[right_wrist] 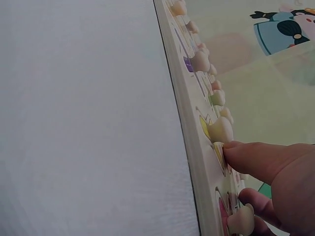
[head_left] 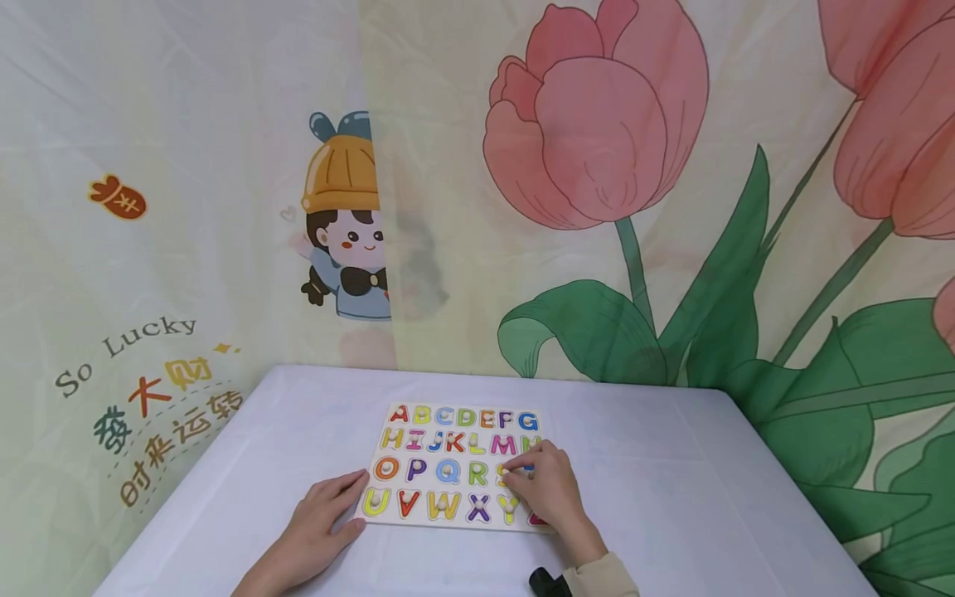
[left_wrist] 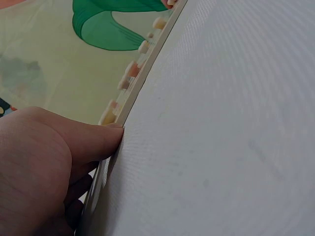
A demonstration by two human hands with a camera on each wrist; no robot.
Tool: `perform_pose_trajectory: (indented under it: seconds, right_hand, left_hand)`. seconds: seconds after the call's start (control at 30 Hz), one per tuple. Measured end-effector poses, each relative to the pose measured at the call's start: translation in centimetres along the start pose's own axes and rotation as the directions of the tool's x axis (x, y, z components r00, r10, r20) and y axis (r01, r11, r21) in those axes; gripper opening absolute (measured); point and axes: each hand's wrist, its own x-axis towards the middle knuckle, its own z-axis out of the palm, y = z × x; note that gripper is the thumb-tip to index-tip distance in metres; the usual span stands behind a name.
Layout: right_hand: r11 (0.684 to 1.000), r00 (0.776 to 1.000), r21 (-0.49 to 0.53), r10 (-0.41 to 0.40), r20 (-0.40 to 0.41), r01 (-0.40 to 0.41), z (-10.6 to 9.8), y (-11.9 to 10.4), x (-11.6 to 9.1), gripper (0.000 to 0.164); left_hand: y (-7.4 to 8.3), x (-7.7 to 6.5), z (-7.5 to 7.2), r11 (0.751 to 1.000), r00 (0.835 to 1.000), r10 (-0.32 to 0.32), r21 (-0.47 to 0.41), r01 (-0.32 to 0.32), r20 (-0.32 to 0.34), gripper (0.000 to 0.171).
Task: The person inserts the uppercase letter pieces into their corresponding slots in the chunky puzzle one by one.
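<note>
A white alphabet puzzle board (head_left: 418, 521) lies flat, with rows of coloured letters that bear small knobs. My left hand (head_left: 317, 518) rests against its left edge, fingers fairly straight; in the left wrist view the thumb (left_wrist: 96, 140) presses the board's side near a corner. Over the right part of the board, my right hand (head_left: 552, 491) pinches at the yellow letter S (head_left: 501, 475), mostly covered by the fingertips. The right thumb (right_wrist: 256, 157) is close to the knob of the letter Y (right_wrist: 220, 130). The letter Z (head_left: 537, 520) is partly hidden under the hand.
A white cloth covers the table (head_left: 656, 464). Behind it hangs a printed curtain (head_left: 448, 249) with tulips and a cartoon figure. A black strap or device (head_left: 548, 583) sits at the right wrist, beside a beige sleeve (head_left: 603, 576).
</note>
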Motion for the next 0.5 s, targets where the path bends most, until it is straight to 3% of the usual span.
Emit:
perform_pose_trajectory:
  seconds: [0.3,0.5]
  right_hand:
    - [0.999,1.000,-0.036,-0.010,-0.015,0.010,0.08,-0.22,-0.24,0.012]
    - [0.999,0.999,-0.033,-0.031,0.022,0.031,-0.61,-0.14,-0.29,0.018]
  left_hand:
    - [-0.18,0.02,0.34,1.000,1.000,-0.006,0.003,0.006,0.001,0.070]
    - [-0.10,0.12,0.21,1.000,1.000,-0.002,0.001,0.002,-0.002,0.070]
